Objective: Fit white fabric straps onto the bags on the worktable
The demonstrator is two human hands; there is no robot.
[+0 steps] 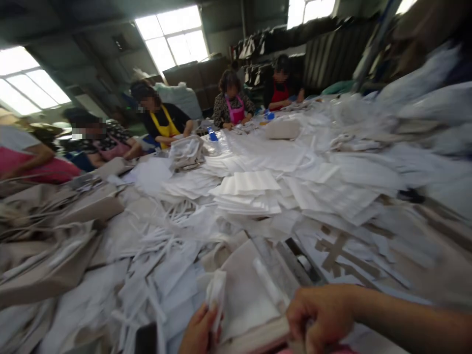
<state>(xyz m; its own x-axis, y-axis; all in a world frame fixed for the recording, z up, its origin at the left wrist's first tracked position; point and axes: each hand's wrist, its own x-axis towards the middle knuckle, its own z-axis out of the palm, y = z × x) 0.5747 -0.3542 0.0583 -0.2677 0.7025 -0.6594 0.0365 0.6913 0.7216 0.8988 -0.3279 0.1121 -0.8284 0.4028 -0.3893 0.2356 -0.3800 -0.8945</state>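
Note:
My left hand is at the bottom edge, pinching a folded white strip of fabric that stands up between its fingers. My right hand is curled shut at the bottom right, gripping the near edge of a beige fabric piece that lies flat in front of me. A clear plastic sleeve lies across that piece. The lower parts of both hands are cut off by the frame.
A big table is heaped with white fabric pieces, loose white strips and beige fabric at the left. Several people in aprons work along the far side. Stacked white bundles rise at the right.

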